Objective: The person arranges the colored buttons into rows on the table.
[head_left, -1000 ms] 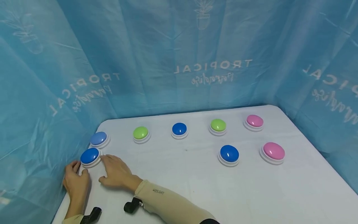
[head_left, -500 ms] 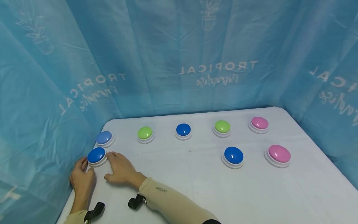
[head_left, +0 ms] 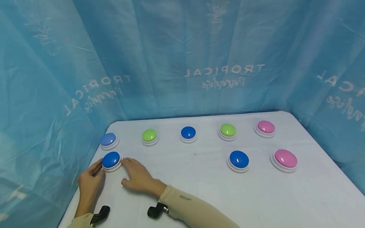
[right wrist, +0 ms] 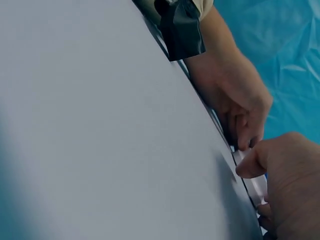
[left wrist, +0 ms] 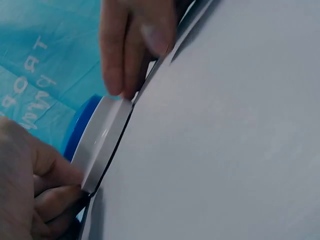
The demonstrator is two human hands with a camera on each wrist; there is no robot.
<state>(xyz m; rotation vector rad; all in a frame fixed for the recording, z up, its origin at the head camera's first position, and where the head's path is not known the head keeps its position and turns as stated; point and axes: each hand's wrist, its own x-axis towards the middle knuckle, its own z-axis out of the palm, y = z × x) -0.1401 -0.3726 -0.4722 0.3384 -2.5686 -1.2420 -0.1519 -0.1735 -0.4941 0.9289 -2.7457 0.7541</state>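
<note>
In the head view a dark blue push button [head_left: 111, 160] with a round white base stands at the table's left side, between the two hands. My left hand [head_left: 90, 183] has its fingertips and thumb on the left rim of the base. Opposite it, fairly straight fingers of my right hand [head_left: 139, 175] touch the right rim, while the thumb stays apart from the button. From the left wrist, the white base [left wrist: 105, 137] appears edge-on, low over the table. The right wrist view shows only a sliver of the base [right wrist: 257, 182] behind the right hand.
A lighter blue button [head_left: 108, 140] stands just behind. Green [head_left: 149, 135], blue [head_left: 188, 133], green [head_left: 228, 130] and pink [head_left: 266, 127] buttons line the back; another blue [head_left: 239, 159] and pink [head_left: 285, 158] stand at the right. A blue curtain [head_left: 182, 57] surrounds the white table [head_left: 199, 190].
Both hands and the dark blue button have moved right, away from the table's left edge. The view has also shifted a little. The other buttons keep their places on the table.
</note>
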